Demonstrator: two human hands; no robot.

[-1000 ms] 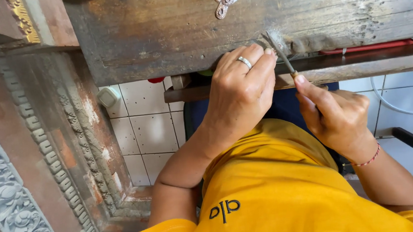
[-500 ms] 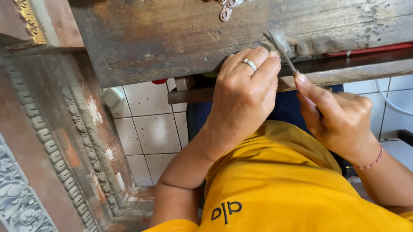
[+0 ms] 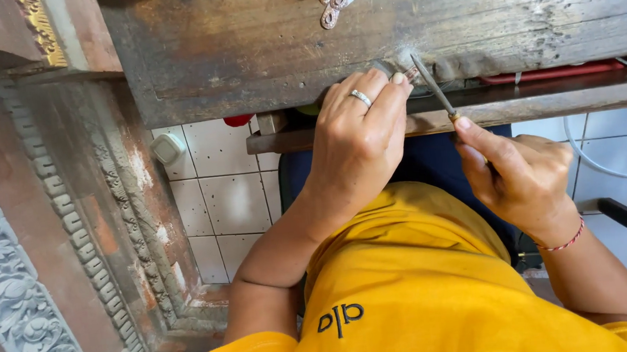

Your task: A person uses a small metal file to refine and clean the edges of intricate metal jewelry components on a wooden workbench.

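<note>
Metal piece, small, stiff and probably light, is being pinched at the worn wooden bench edge by the left hand | right hand is gripping a thin file by its handle end, tip touching the piece | likely slippery, easily dropped; pinch its sides

2 hands, left hand & right hand, 1 file, 1 finger ring, 1 wrist bracelet, 1 workbench.
</note>
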